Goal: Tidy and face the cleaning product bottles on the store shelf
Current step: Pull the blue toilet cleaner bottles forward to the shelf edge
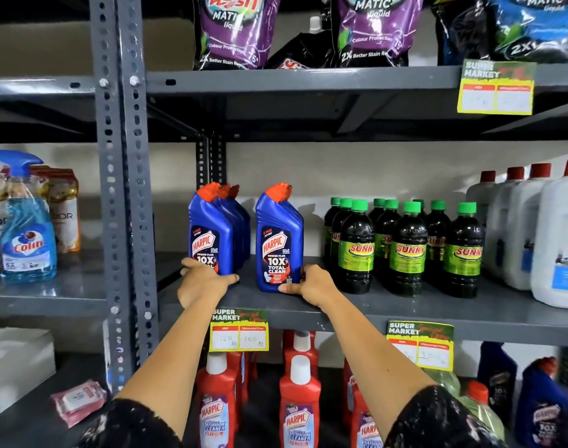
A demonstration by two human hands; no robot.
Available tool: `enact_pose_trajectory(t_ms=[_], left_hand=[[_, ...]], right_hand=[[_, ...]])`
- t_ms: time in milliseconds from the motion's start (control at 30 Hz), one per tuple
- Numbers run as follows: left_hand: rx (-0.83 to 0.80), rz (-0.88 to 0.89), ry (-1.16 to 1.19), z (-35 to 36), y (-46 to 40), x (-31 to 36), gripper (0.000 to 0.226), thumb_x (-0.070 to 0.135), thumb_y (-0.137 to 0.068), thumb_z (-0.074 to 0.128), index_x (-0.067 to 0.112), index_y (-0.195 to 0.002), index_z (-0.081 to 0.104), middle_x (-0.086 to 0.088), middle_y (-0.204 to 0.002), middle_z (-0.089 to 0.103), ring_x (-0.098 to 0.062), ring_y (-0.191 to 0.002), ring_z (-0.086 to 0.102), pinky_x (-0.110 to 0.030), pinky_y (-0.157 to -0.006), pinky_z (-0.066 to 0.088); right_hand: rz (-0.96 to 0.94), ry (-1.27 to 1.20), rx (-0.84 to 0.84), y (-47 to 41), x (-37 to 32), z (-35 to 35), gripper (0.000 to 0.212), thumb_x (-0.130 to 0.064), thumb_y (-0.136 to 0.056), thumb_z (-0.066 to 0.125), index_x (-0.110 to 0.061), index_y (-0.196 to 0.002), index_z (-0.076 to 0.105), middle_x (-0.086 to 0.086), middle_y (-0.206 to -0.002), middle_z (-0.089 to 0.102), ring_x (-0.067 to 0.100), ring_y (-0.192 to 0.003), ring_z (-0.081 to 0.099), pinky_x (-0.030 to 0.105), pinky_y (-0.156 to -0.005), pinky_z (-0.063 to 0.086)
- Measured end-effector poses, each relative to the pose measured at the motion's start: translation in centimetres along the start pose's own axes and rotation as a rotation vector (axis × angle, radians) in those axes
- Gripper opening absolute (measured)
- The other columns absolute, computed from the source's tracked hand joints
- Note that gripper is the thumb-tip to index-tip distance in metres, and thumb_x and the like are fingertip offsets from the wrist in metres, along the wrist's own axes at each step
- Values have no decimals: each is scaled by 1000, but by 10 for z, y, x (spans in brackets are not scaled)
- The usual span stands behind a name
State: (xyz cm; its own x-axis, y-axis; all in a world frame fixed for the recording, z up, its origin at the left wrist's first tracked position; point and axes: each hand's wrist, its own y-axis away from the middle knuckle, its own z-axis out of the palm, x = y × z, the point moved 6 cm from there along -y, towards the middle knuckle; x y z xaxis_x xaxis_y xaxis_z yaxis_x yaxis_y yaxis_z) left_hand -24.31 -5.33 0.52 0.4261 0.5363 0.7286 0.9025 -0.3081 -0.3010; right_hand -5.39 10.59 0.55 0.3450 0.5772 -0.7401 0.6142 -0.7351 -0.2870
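Observation:
Two front blue Harpic bottles with red caps stand upright on the middle grey shelf (389, 305), labels facing out. My left hand (203, 279) wraps the base of the left blue Harpic bottle (208, 227), which has more blue bottles lined up behind it. My right hand (311, 284) grips the base of the right blue Harpic bottle (279, 237), thumb across its front. A gap of bare shelf separates the two bottles.
Dark Sunny bottles with green caps (408, 250) stand just right of my right hand, white jugs (557, 240) beyond. Red Harpic bottles (300, 396) fill the shelf below. Detergent pouches (376, 30) sit above. A Colin spray bottle (27, 227) stands past the upright post (127, 189).

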Motion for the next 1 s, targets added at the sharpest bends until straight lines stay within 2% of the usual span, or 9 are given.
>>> enact_pose_trajectory(t_ms=[200, 467, 700, 833, 1000], left_hand=[[-52, 5, 30, 1, -8, 1, 96, 50, -60, 82, 7, -122, 24, -20, -121, 48, -38, -102, 60, -41, -68, 43], [-93, -7, 118, 3, -15, 1, 97, 41, -56, 87, 9, -122, 24, -21, -123, 48, -39, -107, 57, -48, -81, 47], [-93, -21, 112, 4, -20, 1, 101, 45, -52, 88, 8, -121, 25, -20, -123, 49, -39, -108, 56, -50, -85, 48], [-101, -24, 167, 6, -22, 0, 107, 41, -52, 89, 10, -128, 20, -19, -130, 41, -42, -117, 50, -57, -94, 46], [-46, 45, 234, 1, -21, 6, 116, 34, -55, 89, 13, -139, 12, -18, -133, 37, -40, -120, 47, -55, -92, 47]], right_hand=[[1, 60, -6, 4, -2, -1, 62, -39, -63, 85, -8, -111, 62, 10, -114, 67, 26, -105, 62, 36, -90, 51], [4, 81, -8, 5, -2, -1, 61, -41, -64, 83, -8, -111, 63, 10, -113, 68, 26, -103, 64, 32, -85, 51], [24, 75, 1, 3, 1, -2, 57, -42, -61, 85, -9, -102, 63, 8, -106, 69, 25, -98, 65, 30, -77, 49], [27, 74, -10, 1, 1, -1, 57, -43, -61, 85, -10, -104, 64, 7, -107, 69, 24, -98, 64, 31, -81, 50], [29, 58, -12, 0, 2, 1, 61, -47, -63, 82, -12, -109, 62, 5, -109, 69, 22, -98, 64, 30, -80, 49]])
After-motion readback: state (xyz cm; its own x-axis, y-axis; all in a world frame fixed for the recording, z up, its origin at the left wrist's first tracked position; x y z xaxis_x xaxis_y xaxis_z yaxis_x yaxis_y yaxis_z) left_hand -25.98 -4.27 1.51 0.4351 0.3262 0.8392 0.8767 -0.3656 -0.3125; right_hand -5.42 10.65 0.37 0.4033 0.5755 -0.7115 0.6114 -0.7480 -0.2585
